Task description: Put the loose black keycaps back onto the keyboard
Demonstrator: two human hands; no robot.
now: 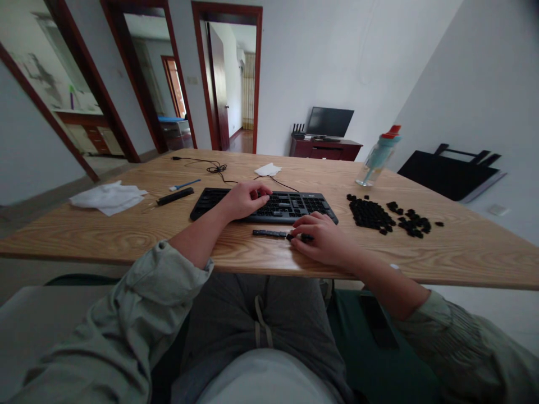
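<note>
A black keyboard lies on the wooden table before me, with part of its keycaps off and bare key sockets showing. Over its middle is my left hand, its fingers curled in and closed; whatever they may hold is hidden. In front of the keyboard, my right hand rests low at the table, thumb and fingertips closed around a small black keycap. A short row of keycaps lies just left of those fingertips. Another dark piece shows beneath the right hand's fingers.
To the right lie a block of keycaps and a loose pile of keycaps. Behind them stands a water bottle. At left are white cloth, a black stick-like tool and a blue brush. The cable runs behind the keyboard.
</note>
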